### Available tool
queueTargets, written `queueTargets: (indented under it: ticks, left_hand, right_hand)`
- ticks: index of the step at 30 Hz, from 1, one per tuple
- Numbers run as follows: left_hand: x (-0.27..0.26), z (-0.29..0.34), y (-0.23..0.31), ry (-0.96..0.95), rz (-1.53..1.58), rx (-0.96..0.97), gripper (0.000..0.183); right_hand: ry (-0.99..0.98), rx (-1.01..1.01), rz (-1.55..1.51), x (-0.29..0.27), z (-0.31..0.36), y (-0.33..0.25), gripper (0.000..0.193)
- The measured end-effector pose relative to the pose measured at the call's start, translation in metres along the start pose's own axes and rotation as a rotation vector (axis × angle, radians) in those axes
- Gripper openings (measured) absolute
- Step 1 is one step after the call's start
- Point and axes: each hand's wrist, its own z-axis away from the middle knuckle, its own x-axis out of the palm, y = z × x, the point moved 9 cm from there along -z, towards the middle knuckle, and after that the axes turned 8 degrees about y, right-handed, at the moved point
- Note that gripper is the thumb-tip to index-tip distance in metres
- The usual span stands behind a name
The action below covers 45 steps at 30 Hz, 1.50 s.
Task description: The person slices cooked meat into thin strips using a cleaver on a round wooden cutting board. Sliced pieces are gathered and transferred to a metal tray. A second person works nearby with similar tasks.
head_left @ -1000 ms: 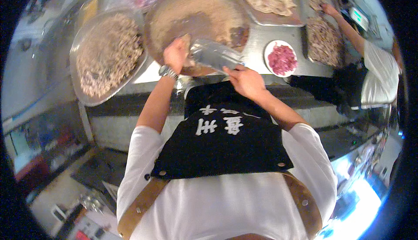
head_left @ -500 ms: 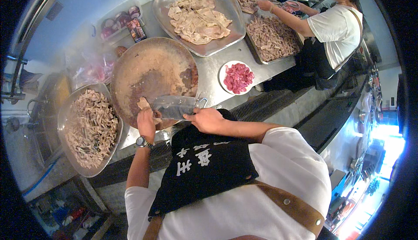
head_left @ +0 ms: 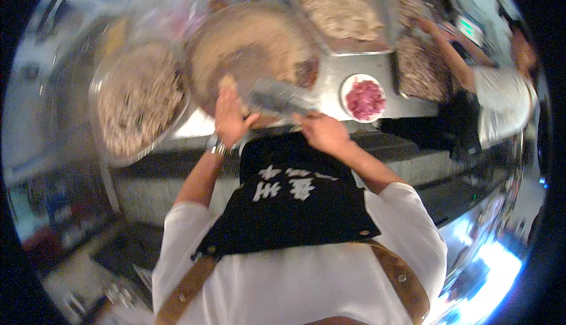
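Note:
My right hand (head_left: 325, 133) grips the handle end of a broad-bladed cleaver (head_left: 278, 96). The blade lies low over the near part of a large round wooden chopping block (head_left: 259, 39). Left of the blade, my left hand (head_left: 231, 116) is on the block's near edge, fingers stretched forward and thumb apart. A pale piece of meat (head_left: 227, 81) shows at its fingertips; what lies under the palm is hidden. Motion blurs the picture, so contact between blade and meat cannot be made out.
Left of the block stands a metal tray (head_left: 122, 161) of sliced meat. At right is a white plate of red cut meat (head_left: 365, 100). Behind it sit a large tray (head_left: 359, 48) of pale meat and a tray of meat strips (head_left: 421, 68), where a co-worker (head_left: 501, 107) reaches in.
The view has turned and shifted, so the block and trays sit differently. My left hand has gone from curled at the pale piece to stretched flat. The cleaver stays in my right hand.

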Motion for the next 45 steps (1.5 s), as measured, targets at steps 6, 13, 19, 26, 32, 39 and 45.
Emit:
queueTargets:
  ticks: [6,13,19,26,32,39,45]
  left_hand:
    - [0.025,-0.005,-0.01,-0.102,-0.044,-0.176,0.067]
    - [0.026,0.002,-0.001,-0.128,-0.042,-0.229,0.069]
    - [0.022,-0.026,0.01,-0.017,-0.049,-0.45,0.093]
    - [0.014,-0.022,0.006,0.089,0.186,-0.357,0.087]
    - [0.009,-0.018,-0.028,-0.205,0.308,0.071,0.053]
    - [0.011,-0.009,-0.028,-0.214,0.083,0.06,0.064]
    - [0.015,-0.002,0.006,-0.071,0.023,-0.231,0.075]
  right_hand:
    - [0.122,0.044,-0.075,-0.013,0.005,0.019,0.036]
    - [0.132,0.102,-0.171,-0.016,0.0,0.028,0.04]
    - [0.094,0.149,-0.172,-0.011,-0.017,0.024,0.063]
    - [0.022,0.25,-0.215,-0.004,-0.031,0.031,0.06]
    - [0.005,0.206,-0.206,0.0,-0.037,0.027,0.059]
    - [0.025,0.213,-0.234,0.002,-0.035,0.028,0.06]
    - [0.034,0.235,-0.266,0.001,-0.034,0.026,0.06]
